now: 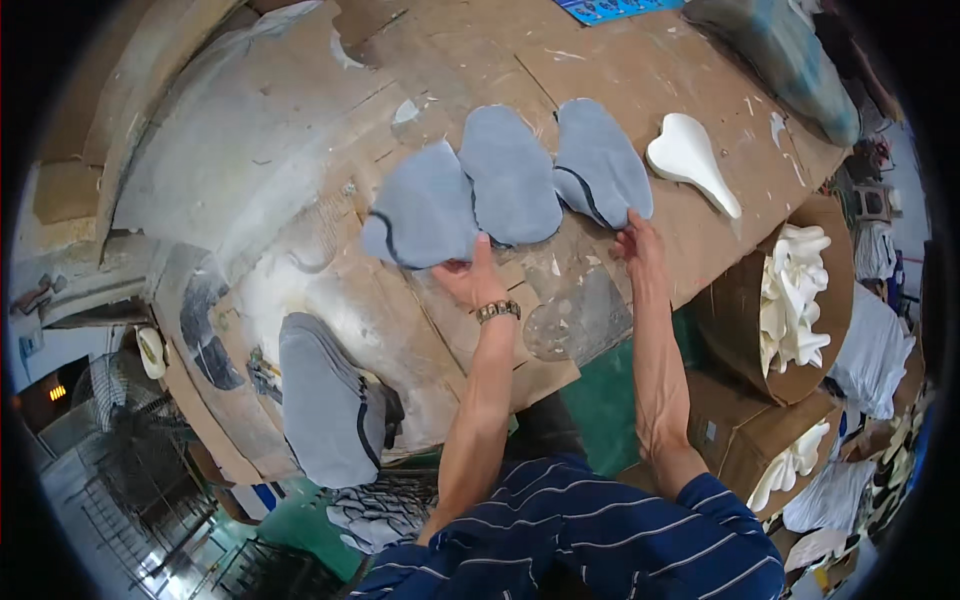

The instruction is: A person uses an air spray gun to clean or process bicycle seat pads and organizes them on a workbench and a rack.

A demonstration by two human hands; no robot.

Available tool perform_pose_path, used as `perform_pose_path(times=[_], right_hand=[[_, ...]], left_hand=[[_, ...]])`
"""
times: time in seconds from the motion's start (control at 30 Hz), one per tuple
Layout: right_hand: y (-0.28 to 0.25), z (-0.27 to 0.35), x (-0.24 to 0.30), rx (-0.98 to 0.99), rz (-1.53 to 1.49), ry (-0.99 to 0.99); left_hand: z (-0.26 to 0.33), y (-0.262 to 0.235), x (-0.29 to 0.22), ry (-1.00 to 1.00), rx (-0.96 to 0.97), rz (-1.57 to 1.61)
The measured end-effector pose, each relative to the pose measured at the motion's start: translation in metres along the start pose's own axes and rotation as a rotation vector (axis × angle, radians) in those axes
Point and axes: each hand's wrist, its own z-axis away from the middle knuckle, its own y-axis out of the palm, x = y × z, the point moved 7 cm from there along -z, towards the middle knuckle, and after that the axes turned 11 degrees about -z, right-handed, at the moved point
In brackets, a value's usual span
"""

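Three grey, fabric-like saddle covers lie side by side on the cardboard-covered worktable. My left hand, with a beaded bracelet at its wrist, grips the lower edge of the left cover; its thumb is on top and some fingers are hidden beneath. Between the outer two sits the middle cover, close to my left thumb. My right hand pinches the near tip of the right cover. Black bands curve across the left and right covers. A white bicycle saddle pad rests just to their right.
A stack of grey covers lies at the table's near left edge. Cardboard boxes of white saddle pads stand beside the table at right. A wrapped bundle occupies the far right corner, near a blue printed sheet.
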Motion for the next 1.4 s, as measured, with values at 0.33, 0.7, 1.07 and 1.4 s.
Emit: perform_pose_path(times=[0.33,0.7,1.07,1.4], right_hand=[[0.036,0.044,-0.018,-0.002,-0.237,-0.162],[0.049,0.235,0.053,0.179,-0.514,-0.535],[-0.177,0.531,-0.069,-0.390,-0.802,-0.754],[-0.366,0.740,-0.449,-1.103,-1.205,-0.491]], left_hand=[[-0.011,0.027,0.002,-0.084,-0.133,-0.429],[0.010,-0.008,-0.147,-0.067,0.241,0.217],[0.174,-0.124,-0.223,-0.199,1.156,0.256],[0.327,-0.413,0.006,-0.410,1.831,-0.539]])
